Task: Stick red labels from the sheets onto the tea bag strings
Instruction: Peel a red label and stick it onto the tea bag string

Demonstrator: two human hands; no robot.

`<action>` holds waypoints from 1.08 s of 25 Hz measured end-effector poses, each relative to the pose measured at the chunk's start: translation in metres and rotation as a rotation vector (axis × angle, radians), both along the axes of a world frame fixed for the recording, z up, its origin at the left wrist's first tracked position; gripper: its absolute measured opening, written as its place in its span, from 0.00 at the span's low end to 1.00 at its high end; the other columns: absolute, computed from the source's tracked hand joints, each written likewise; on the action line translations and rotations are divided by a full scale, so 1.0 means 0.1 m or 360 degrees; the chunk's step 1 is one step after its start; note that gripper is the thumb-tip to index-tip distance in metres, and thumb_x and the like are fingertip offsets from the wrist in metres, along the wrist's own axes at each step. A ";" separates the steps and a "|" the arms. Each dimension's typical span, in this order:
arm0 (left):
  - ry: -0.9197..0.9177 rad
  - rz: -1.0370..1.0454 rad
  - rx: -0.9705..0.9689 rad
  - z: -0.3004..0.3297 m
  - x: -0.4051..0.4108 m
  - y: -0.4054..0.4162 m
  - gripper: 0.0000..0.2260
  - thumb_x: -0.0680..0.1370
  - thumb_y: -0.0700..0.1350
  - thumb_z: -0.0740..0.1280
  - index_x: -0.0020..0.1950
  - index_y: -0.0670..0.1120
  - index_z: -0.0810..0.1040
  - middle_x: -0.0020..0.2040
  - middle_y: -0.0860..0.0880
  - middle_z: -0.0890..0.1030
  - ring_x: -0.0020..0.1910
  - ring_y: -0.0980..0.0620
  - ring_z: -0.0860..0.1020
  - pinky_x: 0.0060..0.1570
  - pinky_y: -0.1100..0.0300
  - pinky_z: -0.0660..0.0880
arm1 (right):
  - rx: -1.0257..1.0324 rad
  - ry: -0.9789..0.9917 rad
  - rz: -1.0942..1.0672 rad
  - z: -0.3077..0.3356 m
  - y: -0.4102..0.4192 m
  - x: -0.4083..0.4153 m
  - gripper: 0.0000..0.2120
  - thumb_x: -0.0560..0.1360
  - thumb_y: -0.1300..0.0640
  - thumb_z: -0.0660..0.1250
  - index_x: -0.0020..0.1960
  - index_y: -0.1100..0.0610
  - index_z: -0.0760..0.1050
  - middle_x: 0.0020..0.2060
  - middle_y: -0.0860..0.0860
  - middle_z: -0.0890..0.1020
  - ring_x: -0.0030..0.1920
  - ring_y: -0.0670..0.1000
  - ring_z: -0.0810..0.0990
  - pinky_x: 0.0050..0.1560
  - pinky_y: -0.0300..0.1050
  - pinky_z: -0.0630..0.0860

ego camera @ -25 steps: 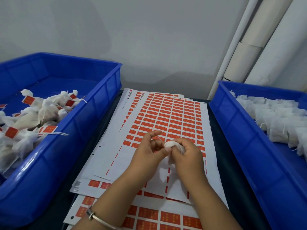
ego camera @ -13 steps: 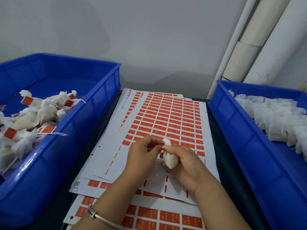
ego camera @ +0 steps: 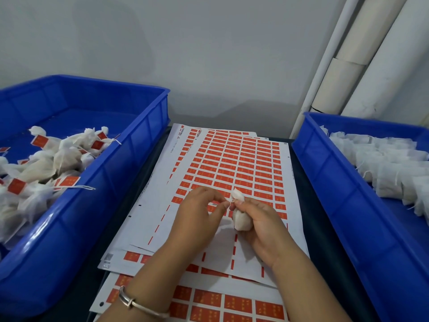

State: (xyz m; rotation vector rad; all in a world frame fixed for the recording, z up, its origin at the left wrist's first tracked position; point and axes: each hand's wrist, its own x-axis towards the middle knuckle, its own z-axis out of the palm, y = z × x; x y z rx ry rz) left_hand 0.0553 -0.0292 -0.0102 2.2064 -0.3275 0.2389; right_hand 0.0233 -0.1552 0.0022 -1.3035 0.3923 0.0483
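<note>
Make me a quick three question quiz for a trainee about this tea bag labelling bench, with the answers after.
1. True or false: the blue plastic bin on the left holds white tea bags with red labels.
2. Which hand grips the white tea bag being worked on? A left hand, B right hand.
3. Fill in: the hands work above the white sheets of red ____.

Key: 1 true. 2 B; the left hand pinches at the bag's string end. 3 labels.

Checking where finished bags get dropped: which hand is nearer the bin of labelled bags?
Left. The left hand is nearer the left bin; the right hand lies farther right, holding a bag.
</note>
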 end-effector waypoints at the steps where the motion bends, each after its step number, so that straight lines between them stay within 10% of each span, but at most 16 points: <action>1: -0.0014 0.0012 0.0045 0.00 0.01 0.01 0.04 0.75 0.51 0.68 0.45 0.59 0.73 0.42 0.66 0.70 0.41 0.67 0.70 0.41 0.76 0.61 | -0.0027 0.0009 0.0007 0.00 -0.01 0.00 0.04 0.75 0.57 0.68 0.45 0.52 0.82 0.50 0.52 0.82 0.53 0.55 0.79 0.56 0.51 0.78; 10: -0.0182 0.0396 -0.0019 0.13 0.06 0.16 0.08 0.75 0.48 0.67 0.53 0.53 0.79 0.45 0.61 0.72 0.38 0.63 0.71 0.41 0.76 0.62 | -0.0365 -0.0145 0.0517 0.08 -0.17 -0.04 0.14 0.73 0.65 0.67 0.49 0.46 0.82 0.45 0.40 0.82 0.50 0.51 0.81 0.50 0.44 0.78; 14: -0.0272 0.0091 0.0058 0.11 -0.03 0.09 0.07 0.73 0.45 0.70 0.50 0.50 0.82 0.47 0.59 0.74 0.47 0.58 0.72 0.48 0.68 0.68 | -0.0328 -0.0207 0.0816 0.11 -0.25 -0.09 0.09 0.75 0.52 0.65 0.44 0.49 0.84 0.39 0.50 0.83 0.44 0.49 0.82 0.55 0.46 0.76; 20: -0.0150 0.0083 -0.0031 0.07 -0.01 0.05 0.05 0.73 0.52 0.68 0.48 0.57 0.78 0.47 0.62 0.74 0.41 0.64 0.72 0.43 0.75 0.65 | -0.0052 -0.0228 0.0251 0.09 -0.33 -0.02 0.10 0.72 0.52 0.66 0.39 0.55 0.84 0.22 0.49 0.72 0.25 0.45 0.71 0.35 0.40 0.76; 27: 0.0250 -0.0219 0.0697 -0.20 0.08 -0.14 0.33 0.71 0.67 0.63 0.74 0.57 0.60 0.76 0.58 0.58 0.75 0.53 0.55 0.71 0.49 0.51 | -0.1254 -0.0168 -0.0025 -0.03 -0.42 0.08 0.10 0.76 0.49 0.66 0.36 0.43 0.75 0.36 0.31 0.77 0.37 0.38 0.80 0.33 0.28 0.69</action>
